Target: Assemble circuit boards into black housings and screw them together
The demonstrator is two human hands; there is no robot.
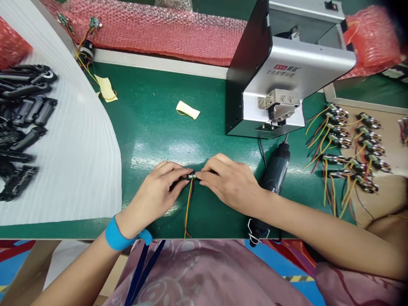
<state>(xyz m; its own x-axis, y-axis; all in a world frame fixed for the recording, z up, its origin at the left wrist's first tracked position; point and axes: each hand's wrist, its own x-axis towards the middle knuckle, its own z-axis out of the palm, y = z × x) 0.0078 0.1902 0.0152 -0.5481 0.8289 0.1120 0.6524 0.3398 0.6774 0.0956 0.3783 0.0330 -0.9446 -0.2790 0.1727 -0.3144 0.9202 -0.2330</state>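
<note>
Between my two hands, low over the green bench, is a small dark part (pixel 191 176) with a pale middle, mostly covered by fingers. Red, yellow and dark wires (pixel 188 208) hang from it toward the bench's front edge. My left hand (pixel 159 185), with a blue band at the wrist, pinches its left end. The fingers of my right hand (pixel 226 180) close on its right end. An electric screwdriver (pixel 276 170) lies just beyond my right forearm, which crosses over its body.
A silver screw feeder (pixel 296 68) stands at the back right. Several wired parts (pixel 338 136) lie on cardboard at right. Black plastic housings (pixel 22 106) rest on white foam (pixel 86 170) at left. Paper scraps (pixel 188 109) and red bubble wrap (pixel 165 34) lie behind.
</note>
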